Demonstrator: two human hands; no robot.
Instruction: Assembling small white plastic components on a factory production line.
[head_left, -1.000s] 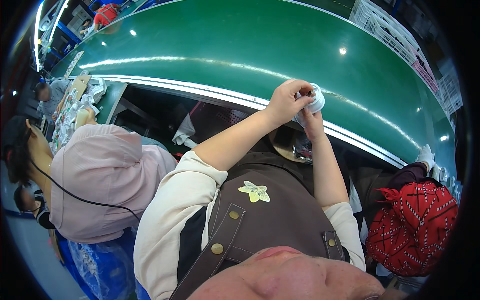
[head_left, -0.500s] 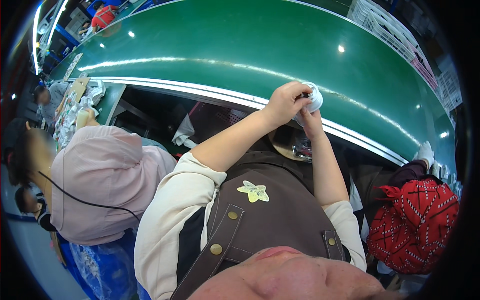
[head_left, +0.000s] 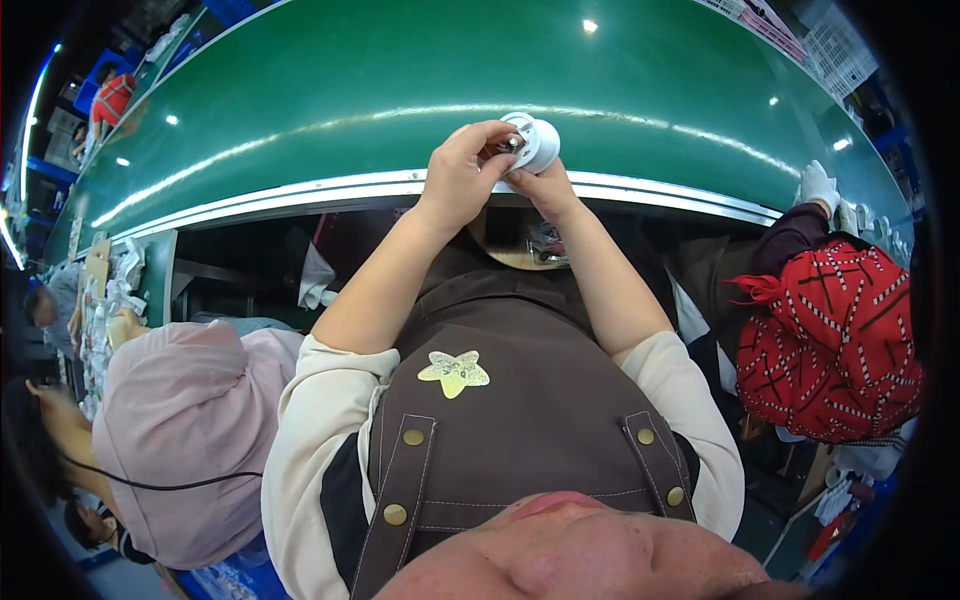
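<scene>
A white round plastic housing, cup-like with a wider rim, is held over the near edge of the green work surface. My right hand is closed around its underside and near side. At the rim's left, the fingers of my left hand pinch together at a small dark and metal part against the housing's face. Those fingertips partly cover this small part, so its exact kind cannot be made out.
A metal rail borders the near edge of the surface. At right, a co-worker in a red patterned head covering rests a white-gloved hand on it. Another person in a pink top sits at left beside a cluttered bench.
The whole view has swung, so hands and housing appear farther left and higher. The housing's rim face now shows turned toward my left hand. Both hands keep their hold.
</scene>
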